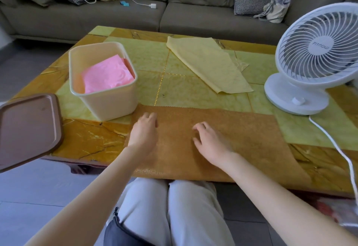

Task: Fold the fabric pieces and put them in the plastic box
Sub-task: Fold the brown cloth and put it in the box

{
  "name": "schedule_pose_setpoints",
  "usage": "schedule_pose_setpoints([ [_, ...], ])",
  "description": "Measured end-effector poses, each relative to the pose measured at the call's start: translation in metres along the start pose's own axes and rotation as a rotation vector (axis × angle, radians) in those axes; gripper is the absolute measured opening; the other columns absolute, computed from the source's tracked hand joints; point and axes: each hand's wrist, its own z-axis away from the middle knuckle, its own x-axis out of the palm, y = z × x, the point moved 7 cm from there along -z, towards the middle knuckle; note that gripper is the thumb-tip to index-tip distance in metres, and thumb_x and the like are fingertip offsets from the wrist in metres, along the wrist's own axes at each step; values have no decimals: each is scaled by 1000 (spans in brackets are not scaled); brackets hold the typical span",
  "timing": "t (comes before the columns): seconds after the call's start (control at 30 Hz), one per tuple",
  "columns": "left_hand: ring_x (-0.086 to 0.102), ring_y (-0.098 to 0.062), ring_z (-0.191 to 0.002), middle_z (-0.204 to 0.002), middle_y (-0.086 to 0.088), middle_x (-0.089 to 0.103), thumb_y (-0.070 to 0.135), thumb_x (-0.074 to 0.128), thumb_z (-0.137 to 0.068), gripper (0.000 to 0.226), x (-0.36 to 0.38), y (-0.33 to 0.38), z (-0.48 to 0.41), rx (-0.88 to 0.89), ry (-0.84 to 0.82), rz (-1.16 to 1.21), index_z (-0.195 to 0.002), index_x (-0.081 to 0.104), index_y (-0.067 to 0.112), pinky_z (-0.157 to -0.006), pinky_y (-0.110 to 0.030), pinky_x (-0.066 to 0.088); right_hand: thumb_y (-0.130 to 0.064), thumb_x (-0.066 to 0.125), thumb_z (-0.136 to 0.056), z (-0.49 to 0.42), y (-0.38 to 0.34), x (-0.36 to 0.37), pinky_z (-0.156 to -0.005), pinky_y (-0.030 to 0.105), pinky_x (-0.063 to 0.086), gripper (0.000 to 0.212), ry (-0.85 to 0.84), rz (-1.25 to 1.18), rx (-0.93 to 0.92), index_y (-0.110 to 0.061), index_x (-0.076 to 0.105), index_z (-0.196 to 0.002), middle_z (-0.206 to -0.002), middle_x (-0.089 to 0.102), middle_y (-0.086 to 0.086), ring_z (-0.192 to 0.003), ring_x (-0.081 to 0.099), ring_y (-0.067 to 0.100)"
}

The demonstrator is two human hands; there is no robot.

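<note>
An orange-brown fabric piece point(242, 137) lies flat across the near edge of the table, its front edge hanging over my knees. My left hand point(144, 131) rests on its left end, fingers loosely bent. My right hand point(210, 141) rests on its middle, fingertips touching the cloth. A pale yellow fabric piece point(209, 63) lies spread further back. The cream plastic box point(114, 100) stands at the left, open, with a folded pink fabric point(108, 76) on top of an orange one inside.
The box's brown lid point(27, 129) lies at the table's near left corner. A white desk fan point(313, 58) stands at the right, its cable point(341, 152) trailing off the front edge. A grey sofa point(174, 13) with cushions runs behind the tiled table point(193, 90).
</note>
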Motion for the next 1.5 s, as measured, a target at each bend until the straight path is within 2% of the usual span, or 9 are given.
schedule_pose_setpoints([
  [0.13,47,-22,-100,-100,1,46,10,49,-84,14,35,54,41,298,-290,21,-95,54,17,-77,-32,39,-26,48,-95,40,-8,9,-88,34,44,28,-44,24,-46,-14,50,-120,-123,51,1,-110,51,24],
  [0.33,45,-20,-101,-101,-1,45,12,48,-83,13,44,55,64,371,-315,-26,-93,54,17,-76,-31,38,-22,54,-94,87,7,15,-99,24,40,23,-6,-121,-150,-20,67,-112,-124,61,-9,-122,48,9],
  [0.47,51,-23,-100,-103,-6,48,7,48,-85,15,40,55,75,386,-334,35,-95,58,10,-84,-36,45,-35,55,-92,111,21,27,-116,28,23,50,-99,-57,-126,-26,43,-140,-151,31,-13,-142,20,6],
  [0.73,52,-21,-105,-112,-1,48,7,47,-86,22,40,56,87,323,-371,-41,-103,57,17,-82,-28,41,7,37,-93,124,46,16,-117,27,20,64,-20,208,-37,-16,19,-150,-158,15,-2,-146,12,14],
  [0.83,51,-20,-108,-115,2,52,29,43,-92,23,38,59,94,304,-304,-91,-114,49,23,-83,-29,35,-2,36,-97,122,44,8,-106,29,39,49,-11,192,8,-17,36,-143,-148,40,2,-135,38,17],
  [0.9,52,-20,-108,-116,5,55,47,43,-90,35,35,61,99,290,-299,-82,-117,46,25,-85,-31,33,-12,37,-98,123,42,-3,-76,29,49,38,12,208,36,-19,47,-134,-119,63,2,-103,62,20],
  [1.07,56,-21,-103,-111,5,63,40,54,-85,38,30,67,110,335,-299,-174,-119,43,26,-85,-31,34,-27,40,-98,126,37,-17,-46,24,34,21,7,196,41,-22,59,-108,-75,62,-2,-64,59,20],
  [1.2,57,-26,-87,-91,-3,65,20,48,-89,10,12,60,100,254,-303,-122,-91,58,19,-69,-28,32,-38,45,-97,132,50,-21,-42,23,28,27,-56,164,99,-18,57,-85,-63,50,-7,-58,50,18],
  [1.5,42,-16,-63,-61,2,45,29,56,-89,31,1,66,67,282,-668,-166,-61,48,17,-52,-25,27,-61,58,-80,115,93,-62,-54,27,36,42,-222,169,193,-26,50,-59,-61,53,-9,-60,51,12],
])
